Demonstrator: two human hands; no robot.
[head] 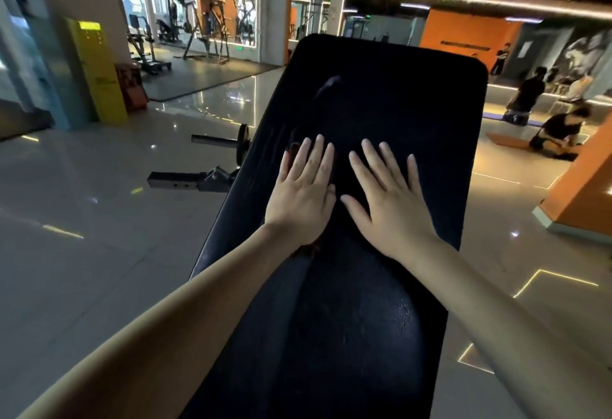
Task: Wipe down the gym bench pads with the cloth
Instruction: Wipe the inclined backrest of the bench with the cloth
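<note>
A long black bench pad (381, 94) runs from the bottom of the view up to the middle top. A dark cloth (344, 167) lies spread on its middle, hard to tell from the pad; a reddish-brown bit of it shows at my left hand's fingertips and wrist. My left hand (303, 193) presses flat on the cloth with straight fingers. My right hand (390, 200) lies flat beside it, fingers spread, also pressing down. The two hands are close together, thumbs nearly touching.
A steel bench frame arm (188, 180) and a bar with a weight plate (243, 143) stick out left of the pad. A yellow pillar (99, 71) stands at far left. Two people (559, 127) crouch on mats at right. An orange wall base (583, 193) is at the right edge.
</note>
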